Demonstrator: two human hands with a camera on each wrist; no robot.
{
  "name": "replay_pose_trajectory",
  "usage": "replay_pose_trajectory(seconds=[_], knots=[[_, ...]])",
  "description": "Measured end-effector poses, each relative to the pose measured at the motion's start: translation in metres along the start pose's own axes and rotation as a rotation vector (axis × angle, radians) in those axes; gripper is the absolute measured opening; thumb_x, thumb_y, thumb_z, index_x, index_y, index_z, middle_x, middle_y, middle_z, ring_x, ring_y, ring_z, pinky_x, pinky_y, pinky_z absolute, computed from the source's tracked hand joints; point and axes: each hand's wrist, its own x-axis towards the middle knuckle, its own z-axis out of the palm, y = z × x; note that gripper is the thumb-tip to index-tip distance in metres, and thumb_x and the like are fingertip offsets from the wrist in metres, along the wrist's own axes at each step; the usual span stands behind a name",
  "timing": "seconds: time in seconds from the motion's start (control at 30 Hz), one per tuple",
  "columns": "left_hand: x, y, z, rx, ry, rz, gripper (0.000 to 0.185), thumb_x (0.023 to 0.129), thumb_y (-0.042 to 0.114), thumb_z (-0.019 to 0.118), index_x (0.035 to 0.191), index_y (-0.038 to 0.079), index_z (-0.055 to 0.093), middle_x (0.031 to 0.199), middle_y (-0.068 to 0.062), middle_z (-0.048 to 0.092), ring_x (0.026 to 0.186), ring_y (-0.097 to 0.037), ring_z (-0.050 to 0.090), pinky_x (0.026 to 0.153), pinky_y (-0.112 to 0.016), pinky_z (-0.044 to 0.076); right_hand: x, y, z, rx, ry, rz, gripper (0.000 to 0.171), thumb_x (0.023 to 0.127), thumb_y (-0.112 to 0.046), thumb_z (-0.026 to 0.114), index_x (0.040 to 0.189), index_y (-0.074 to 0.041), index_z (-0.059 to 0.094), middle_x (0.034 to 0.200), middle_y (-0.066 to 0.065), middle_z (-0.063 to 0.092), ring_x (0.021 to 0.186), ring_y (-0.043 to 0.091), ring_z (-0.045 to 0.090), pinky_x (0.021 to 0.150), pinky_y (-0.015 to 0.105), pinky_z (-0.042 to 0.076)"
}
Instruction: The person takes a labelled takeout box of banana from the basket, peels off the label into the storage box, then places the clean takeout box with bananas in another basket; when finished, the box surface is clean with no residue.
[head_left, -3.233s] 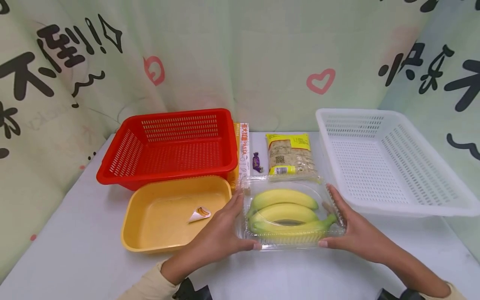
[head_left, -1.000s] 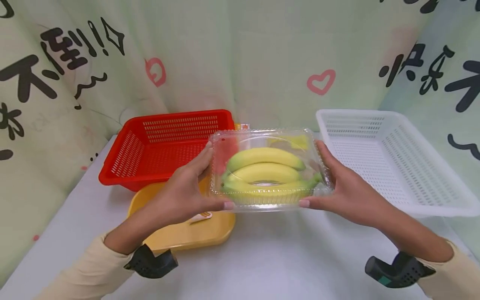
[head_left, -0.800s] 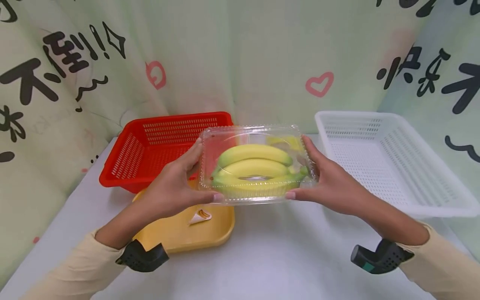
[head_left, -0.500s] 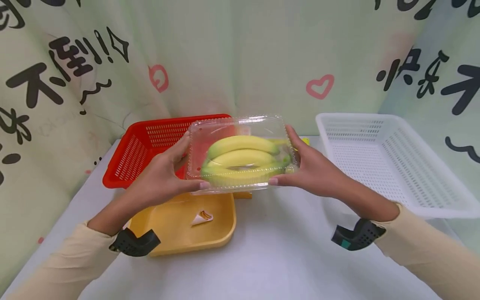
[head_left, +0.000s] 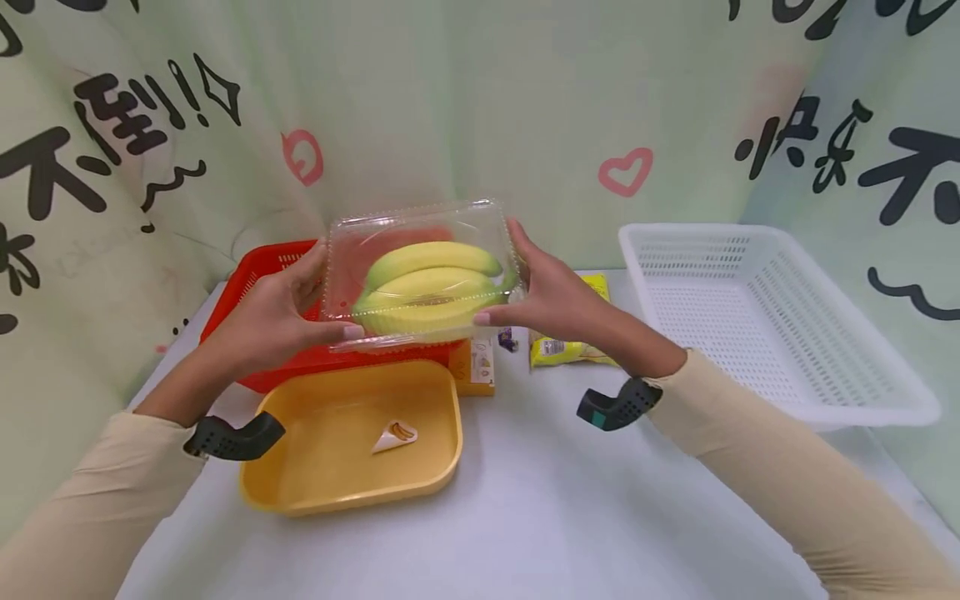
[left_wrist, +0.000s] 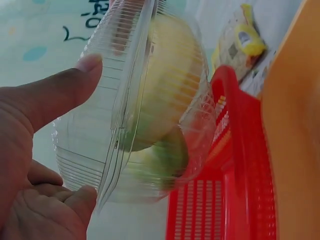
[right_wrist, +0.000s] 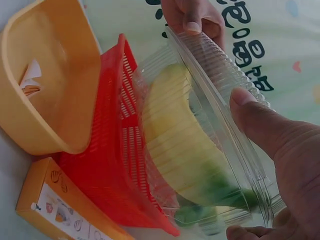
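Observation:
Both hands hold a clear plastic clamshell box [head_left: 345,250] with yellow bananas [head_left: 431,279] inside, up in the air over the red basket [head_left: 300,362]. My left hand [head_left: 277,317] grips its left side, thumb on the near edge. At the right side, my right hand [head_left: 555,292] grips likewise, thumb near the front corner. In the left wrist view, the left thumb and fingers close on the lid-and-base seam of the box. The right wrist view has the box tilted, red basket behind it. Much of the basket is hidden behind the box.
A yellow basin [head_left: 322,425] with a curled banana-picture paper [head_left: 395,435] stands in front of the red basket. An orange pasta box [head_left: 474,367], a purple wrapped candy [head_left: 507,338] and a yellow-topped grain bag [head_left: 562,352] lie mid-table. A white basket [head_left: 720,325] stands right.
Both hands have lifted the banana box from the front of the grain bag and carried it up and left, over the red basket. The other things keep their places.

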Motion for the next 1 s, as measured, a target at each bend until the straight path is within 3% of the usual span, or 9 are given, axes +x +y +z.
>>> replay_pose_trajectory(seconds=[0.27,0.63,0.77,1.0], knots=[[0.003,-0.018,-0.019,0.02,-0.001,-0.081,0.105,0.078,0.038,0.082,0.156,0.035,0.01,0.157,0.007,0.028,0.141,-0.021,0.031,0.089,-0.039,0.05,0.031,0.001,0.017,0.029,-0.03,-0.032,0.12,0.074,-0.033,0.086,0.158,-0.027,0.001,0.151,0.003,0.038,0.129,0.023,0.045,0.086,0.037,0.054],[0.007,-0.046,-0.034,-0.002,-0.044,-0.152,0.104,0.079,0.041,0.08,0.155,0.037,0.009,0.156,0.007,0.029,0.14,-0.023,0.032,0.089,-0.039,0.051,0.061,0.004,0.039,0.048,-0.091,-0.04,0.12,0.077,-0.032,0.084,0.157,-0.018,-0.004,0.142,0.006,0.048,0.11,0.019,0.058,0.086,0.032,0.054],[0.008,-0.057,-0.037,0.008,-0.07,-0.194,0.108,0.078,0.042,0.081,0.156,0.036,0.006,0.158,0.003,0.025,0.141,-0.028,0.03,0.089,-0.043,0.051,0.073,0.006,0.047,0.03,-0.131,-0.027,0.119,0.078,-0.034,0.083,0.157,-0.018,-0.005,0.146,0.008,0.043,0.102,0.018,0.06,0.088,0.033,0.053],[0.006,-0.069,-0.036,0.023,-0.074,-0.221,0.11,0.078,0.039,0.081,0.157,0.031,0.005,0.159,-0.005,0.024,0.141,-0.034,0.027,0.087,-0.048,0.051,0.084,0.014,0.056,0.039,-0.213,-0.07,0.108,0.078,-0.032,0.083,0.156,-0.018,0.01,0.128,0.009,0.053,0.108,0.02,0.055,0.087,0.033,0.053]])
